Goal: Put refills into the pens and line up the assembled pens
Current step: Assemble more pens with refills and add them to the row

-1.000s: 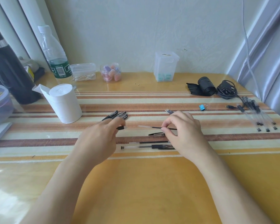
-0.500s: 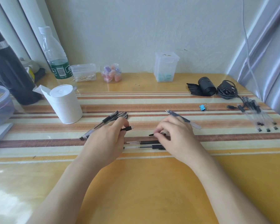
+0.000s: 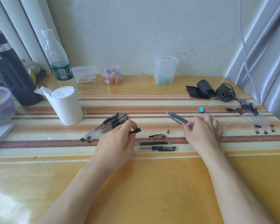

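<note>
Left hand (image 3: 118, 143) grips a pen barrel (image 3: 135, 131), open end pointing toward the right hand. Right hand (image 3: 202, 131) pinches the near end of the refills (image 3: 176, 118). A capped pen (image 3: 162, 148) lies on the surface (image 3: 152, 183) between both hands.

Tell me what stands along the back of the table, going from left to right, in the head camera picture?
black flask → water bottle → clear box of cotton swabs → jar of pastel pieces → tall clear box → black roll → coiled black cable
</note>
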